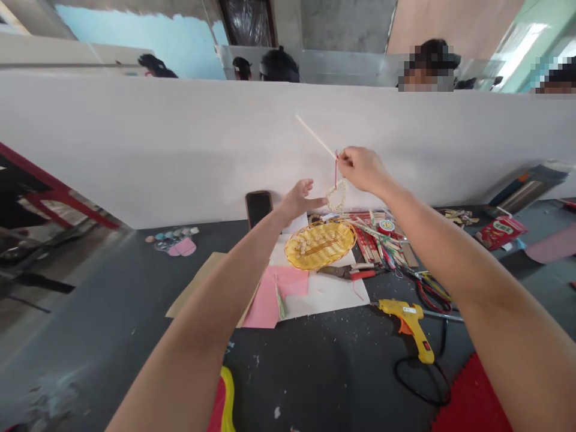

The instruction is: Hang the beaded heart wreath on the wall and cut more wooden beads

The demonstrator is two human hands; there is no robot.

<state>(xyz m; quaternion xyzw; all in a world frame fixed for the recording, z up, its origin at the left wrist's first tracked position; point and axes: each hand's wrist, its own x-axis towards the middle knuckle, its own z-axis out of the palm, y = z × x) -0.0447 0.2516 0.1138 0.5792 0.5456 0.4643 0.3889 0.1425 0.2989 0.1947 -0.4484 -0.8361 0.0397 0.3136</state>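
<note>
I see a pale lacy ring (344,195), hung on red cord (335,171) above a yellow basket (346,243), right hand (362,167) pinching a pale stick (315,135), left hand (299,201) spread alongside, contact unclear, glue gun (407,312) nearer, left forearm (234,288) partly covering tan paper (200,282)

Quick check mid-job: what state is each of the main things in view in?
Thin stick: pinched in the right hand, slanting up leftward
Red cord: hanging down
Pale ring: hanging at the cord's lower end
Left hand: open, thumb at the ring's edge
Yellow basket: holding small pale pieces
Phone: propped up, screen dark
Glue gun: lying on its side; power unclear
Pliers: lying down
</note>
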